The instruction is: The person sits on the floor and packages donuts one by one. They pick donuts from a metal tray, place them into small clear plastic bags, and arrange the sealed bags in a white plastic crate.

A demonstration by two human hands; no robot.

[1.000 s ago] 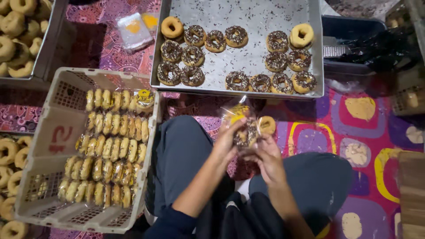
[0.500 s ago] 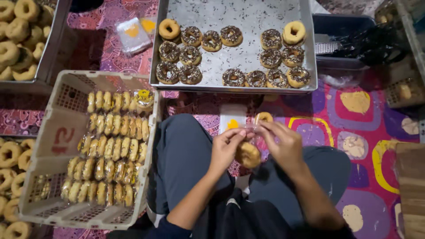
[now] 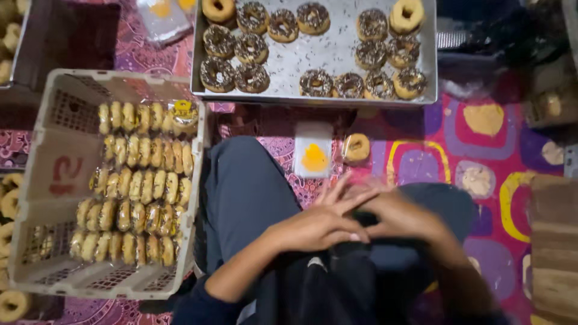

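My left hand (image 3: 322, 224) and my right hand (image 3: 404, 215) are pressed together low over my lap, blurred, the left fingers spread across the right hand. Whatever lies between them is hidden. Just beyond the hands, on the patterned mat, lie a small stack of clear bags with a yellow print (image 3: 313, 151) and one bagged doughnut (image 3: 356, 147). A metal tray (image 3: 337, 57) further out carries several chocolate-sprinkled doughnuts (image 3: 251, 77) and two plain ones (image 3: 406, 14).
A white plastic crate (image 3: 42, 180) at my left knee holds rows of bagged doughnuts (image 3: 141, 180). Plain doughnuts (image 3: 11, 203) lie along the left edge. More bags (image 3: 161, 17) lie at the top. A wooden block (image 3: 554, 241) stands at the right.
Both hands have dropped from mat level toward my lap and closed together. The bagged doughnut they held up a second ago is no longer visible between them.
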